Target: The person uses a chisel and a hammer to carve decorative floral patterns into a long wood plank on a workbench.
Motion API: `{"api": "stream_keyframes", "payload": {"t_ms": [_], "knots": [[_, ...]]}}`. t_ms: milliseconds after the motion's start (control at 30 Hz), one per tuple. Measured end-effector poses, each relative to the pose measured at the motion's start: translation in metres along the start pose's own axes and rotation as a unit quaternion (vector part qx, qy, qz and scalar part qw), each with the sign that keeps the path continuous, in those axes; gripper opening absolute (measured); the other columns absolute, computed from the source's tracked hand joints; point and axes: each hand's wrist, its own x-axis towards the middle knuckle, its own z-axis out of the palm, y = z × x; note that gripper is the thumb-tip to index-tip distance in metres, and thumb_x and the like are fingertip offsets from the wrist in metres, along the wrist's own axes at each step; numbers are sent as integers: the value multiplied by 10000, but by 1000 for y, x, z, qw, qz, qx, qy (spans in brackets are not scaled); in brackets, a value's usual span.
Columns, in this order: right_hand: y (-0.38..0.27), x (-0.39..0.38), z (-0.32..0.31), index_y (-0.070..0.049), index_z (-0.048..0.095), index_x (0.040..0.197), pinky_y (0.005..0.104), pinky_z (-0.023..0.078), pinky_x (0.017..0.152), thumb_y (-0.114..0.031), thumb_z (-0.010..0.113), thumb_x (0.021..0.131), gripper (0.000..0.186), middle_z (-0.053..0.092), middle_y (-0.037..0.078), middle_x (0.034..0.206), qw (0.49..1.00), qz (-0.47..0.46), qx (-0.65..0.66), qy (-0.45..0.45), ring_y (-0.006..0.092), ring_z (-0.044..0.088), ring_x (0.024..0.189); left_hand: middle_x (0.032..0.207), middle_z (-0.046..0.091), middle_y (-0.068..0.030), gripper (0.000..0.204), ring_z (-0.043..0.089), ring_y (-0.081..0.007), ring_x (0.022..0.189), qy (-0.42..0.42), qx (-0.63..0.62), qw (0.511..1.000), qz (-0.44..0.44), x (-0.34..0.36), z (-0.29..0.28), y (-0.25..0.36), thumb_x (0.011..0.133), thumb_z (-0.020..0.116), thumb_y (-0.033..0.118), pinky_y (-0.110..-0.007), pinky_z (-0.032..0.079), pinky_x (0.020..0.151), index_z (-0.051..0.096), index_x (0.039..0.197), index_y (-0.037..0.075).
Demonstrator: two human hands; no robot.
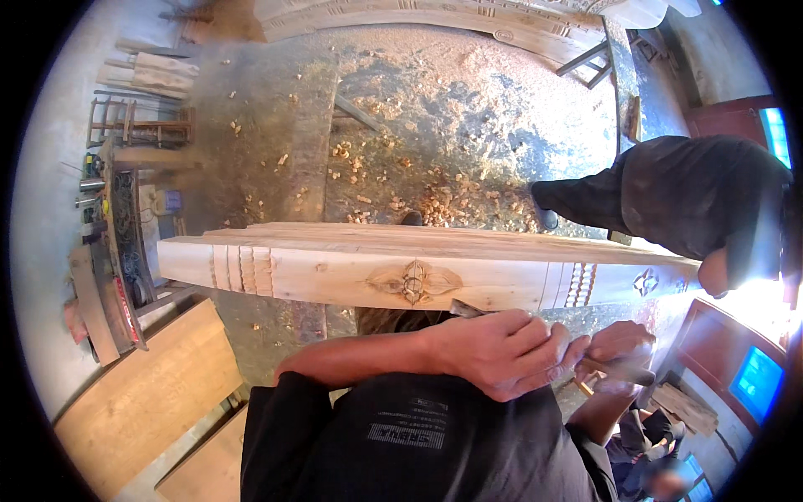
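Observation:
A long pale wooden beam [322, 280] lies across in front of me. Its near side bears a carved flower with leaves [413, 283] at the middle and cut bands toward both ends. My left hand [506, 351] is closed around the shank of a chisel [465, 309], whose metal end pokes out beside the beam's lower edge, right of the flower. Whether that end touches the wood I cannot tell. My right hand [621, 341] is closed at the chisel's wooden handle, close beside my left; its fingers are partly hidden. The handle's dark butt shows beyond it.
A person in dark clothes [703, 197] is at the beam's right end; another person [648, 439] is at the lower right. Wood shavings [443, 201] litter the floor. Tools and a rack [138, 121] line the left wall, with a wooden board [150, 393] below. More carved timber [468, 21] lies beyond.

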Motion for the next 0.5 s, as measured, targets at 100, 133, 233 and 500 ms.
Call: {"api": "stream_keyframes", "payload": {"t_ms": [100,133,233,500], "knots": [[7,-12,13,30,783,956,340,597,539,-183,900,803,288,778,201,750,996,-53,-48,50,287,776,628,1126,706,-111,411,635,-185,878,3,-33,999,-16,7,6,6,951,713,161,-274,506,690,754,1317,-22],[7,-15,11,34,767,964,339,579,513,-183,891,827,284,772,174,728,992,-62,-99,42,277,767,605,1152,717,-125,416,653,-200,893,7,-45,998,-32,7,6,8,961,702,160,-287,535,709,746,1330,-27],[4,-30,2,47,731,1018,306,544,487,-183,867,893,295,764,113,691,981,-97,-122,119,248,738,546,1252,735,-167,410,725,-260,1046,-76,-27,995,-64,-3,-5,12,993,710,183,-350,625,846,730,1357,-5],[-13,-97,-8,-35,685,1118,415,494,1000,-302,639,1067,276,722,89,1055,908,-86,59,405,221,681,988,1157,790,-126,324,783,-289,1062,-110,78,966,-222,-71,-106,-7,964,841,219,-417,637,982,761,1222,39]]}}
